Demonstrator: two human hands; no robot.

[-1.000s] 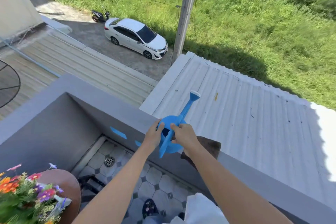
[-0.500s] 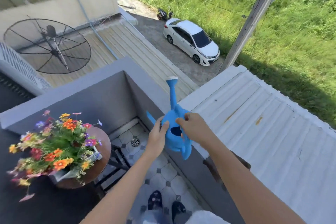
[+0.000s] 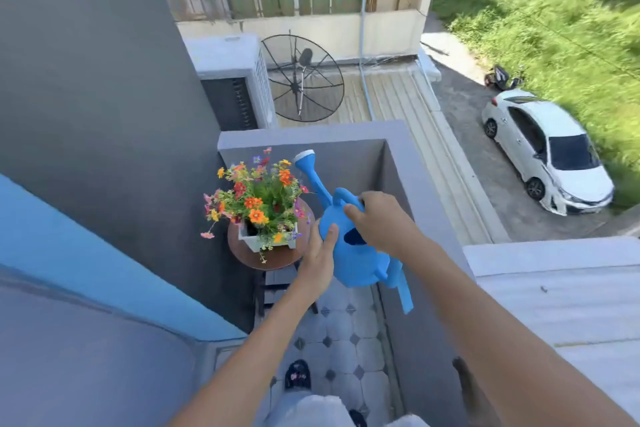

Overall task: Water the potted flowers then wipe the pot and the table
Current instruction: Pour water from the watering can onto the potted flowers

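Blue can (image 3: 356, 260) sits in both hands: the right hand (image 3: 377, 222) grips its top handle, and the left hand (image 3: 320, 253) lies flat against its side. In the last second it has swung from the ledge round to the flowers (image 3: 259, 198). The spout now rises just beside them, above the pot (image 3: 256, 241) on the table (image 3: 277, 262). No water is falling yet, so tipping the can looks like the next step.

The watering can (image 3: 356, 263) is smooth blue plastic with a dull sheen. At ten o'clock from it, the white pot (image 3: 258, 241) looks like matt plastic. It stands on a round table (image 3: 277, 258) with a smooth brown, wood-like top. At six o'clock the floor (image 3: 341, 340) is pale, faintly glossy tile. The balcony wall (image 3: 398, 163) at twelve o'clock is matt grey paint. At four o'clock the roof (image 3: 571, 305) is ribbed sheet metal.
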